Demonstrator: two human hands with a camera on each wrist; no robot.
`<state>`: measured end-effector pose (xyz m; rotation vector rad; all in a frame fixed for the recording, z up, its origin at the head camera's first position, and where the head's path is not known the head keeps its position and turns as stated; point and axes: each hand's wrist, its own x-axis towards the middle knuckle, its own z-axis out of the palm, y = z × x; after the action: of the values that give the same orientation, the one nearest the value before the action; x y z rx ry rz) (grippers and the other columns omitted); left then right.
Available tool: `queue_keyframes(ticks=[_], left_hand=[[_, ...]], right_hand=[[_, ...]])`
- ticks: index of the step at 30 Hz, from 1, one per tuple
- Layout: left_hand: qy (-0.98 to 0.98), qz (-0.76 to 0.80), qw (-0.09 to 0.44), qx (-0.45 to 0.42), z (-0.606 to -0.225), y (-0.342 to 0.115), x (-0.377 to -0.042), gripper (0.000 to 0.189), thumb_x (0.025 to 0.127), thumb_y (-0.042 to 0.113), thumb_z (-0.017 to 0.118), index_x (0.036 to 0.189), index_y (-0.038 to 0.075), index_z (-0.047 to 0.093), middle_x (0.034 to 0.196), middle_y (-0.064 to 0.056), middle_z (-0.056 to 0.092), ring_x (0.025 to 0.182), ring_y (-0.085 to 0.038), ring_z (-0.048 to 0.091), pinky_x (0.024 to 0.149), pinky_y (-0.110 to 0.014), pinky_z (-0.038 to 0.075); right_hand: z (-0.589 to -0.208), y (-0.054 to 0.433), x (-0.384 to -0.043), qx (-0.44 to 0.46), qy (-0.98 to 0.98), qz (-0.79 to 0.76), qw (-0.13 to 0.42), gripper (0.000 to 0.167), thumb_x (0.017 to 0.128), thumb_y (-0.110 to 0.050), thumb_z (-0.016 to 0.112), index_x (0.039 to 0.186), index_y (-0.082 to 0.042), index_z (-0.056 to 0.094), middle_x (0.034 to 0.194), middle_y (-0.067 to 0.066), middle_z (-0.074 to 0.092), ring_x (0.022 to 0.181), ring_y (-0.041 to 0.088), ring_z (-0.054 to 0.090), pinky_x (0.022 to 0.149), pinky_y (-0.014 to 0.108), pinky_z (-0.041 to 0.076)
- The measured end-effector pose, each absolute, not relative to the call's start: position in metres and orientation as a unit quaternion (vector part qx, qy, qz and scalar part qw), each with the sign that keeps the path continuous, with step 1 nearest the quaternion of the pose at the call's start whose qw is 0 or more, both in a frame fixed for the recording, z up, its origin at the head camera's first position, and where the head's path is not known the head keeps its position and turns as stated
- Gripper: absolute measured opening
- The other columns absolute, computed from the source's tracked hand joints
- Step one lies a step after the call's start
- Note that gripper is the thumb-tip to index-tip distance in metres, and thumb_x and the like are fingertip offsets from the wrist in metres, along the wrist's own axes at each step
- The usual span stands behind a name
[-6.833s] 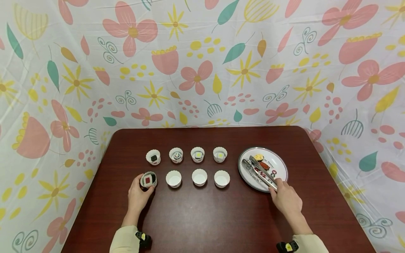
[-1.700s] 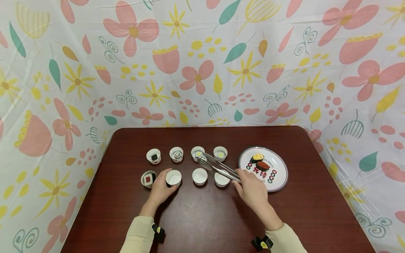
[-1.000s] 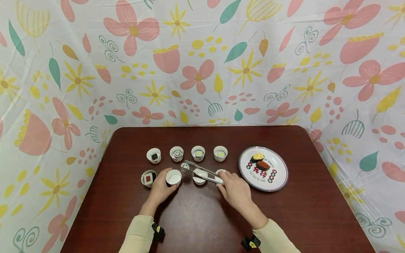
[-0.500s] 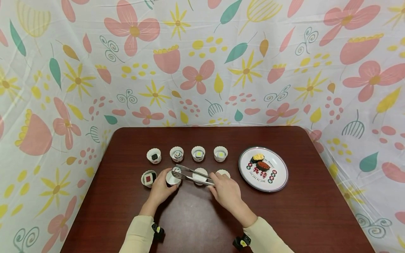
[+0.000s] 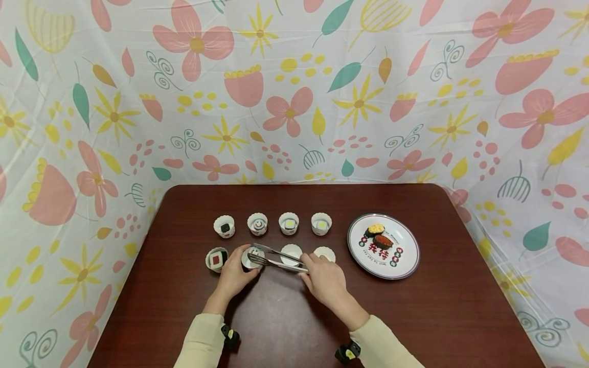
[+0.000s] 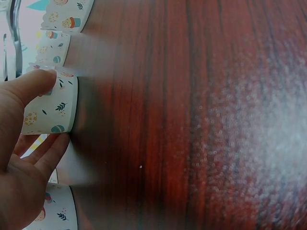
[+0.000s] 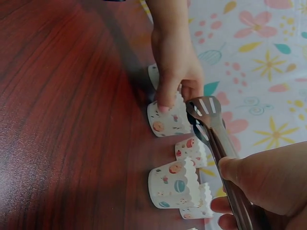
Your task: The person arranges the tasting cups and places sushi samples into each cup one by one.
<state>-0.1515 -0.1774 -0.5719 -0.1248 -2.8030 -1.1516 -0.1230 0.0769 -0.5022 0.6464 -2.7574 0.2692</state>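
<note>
My left hand [image 5: 233,273] holds a small white paper cup [image 6: 50,112] with a scalloped rim and printed pattern, thumb on one side and fingers on the other. The cup stands on the table, second from the left in the front row. Metal tongs [image 5: 280,259] are gripped in my right hand [image 5: 325,280], their slotted tips [image 7: 205,109] apart and right over that cup's rim. A whitish sushi roll shows between the tips at the cup's mouth, partly hidden by them. Left of this hand sits a cup holding a red-centred sushi roll [image 5: 216,260].
Behind stands a row of several cups, including one with a black-wrapped piece [image 5: 225,227] and one with a yellow-centred roll [image 5: 289,224]. Two white cups, one of them a front cup [image 5: 292,254], are under and beside the tongs. An oval plate [image 5: 405,255] bears two sushi pieces.
My left hand has moved from the leftmost front cup to the one beside it. My right hand has brought the tongs from the plate leftward, carrying the roll, then lowered it into the cup.
</note>
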Motion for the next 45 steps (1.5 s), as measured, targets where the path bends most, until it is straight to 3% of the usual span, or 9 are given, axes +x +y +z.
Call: queue_keyframes(ticks=[27,45], left_hand=[[-0.922,-0.381,0.056,-0.044,-0.573,-0.177,-0.151,0.067,0.069,0.015,0.079,0.129,0.012,0.048,0.124,-0.009,0.054,0.110,-0.028,0.054,0.088,-0.047,0.044],[-0.924,-0.377,0.052,-0.042,-0.573,-0.177,-0.151,0.069,0.069,0.016,0.079,0.131,0.010,0.047,0.126,-0.010,0.053,0.112,-0.029,0.053,0.088,-0.047,0.044]], right_hand=[[-0.505,0.076,-0.119,0.225,-0.961,0.088,0.135,0.035,0.074,-0.033,0.074,0.097,-0.013,0.056,0.080,0.000,0.057,0.070,0.022,0.056,0.051,0.034,0.044],[-0.505,0.097,-0.117,0.216,-0.956,0.105,0.171,0.043,0.071,-0.031,0.077,0.104,-0.011,0.058,0.081,0.002,0.058,0.070,0.023,0.057,0.051,0.033,0.044]])
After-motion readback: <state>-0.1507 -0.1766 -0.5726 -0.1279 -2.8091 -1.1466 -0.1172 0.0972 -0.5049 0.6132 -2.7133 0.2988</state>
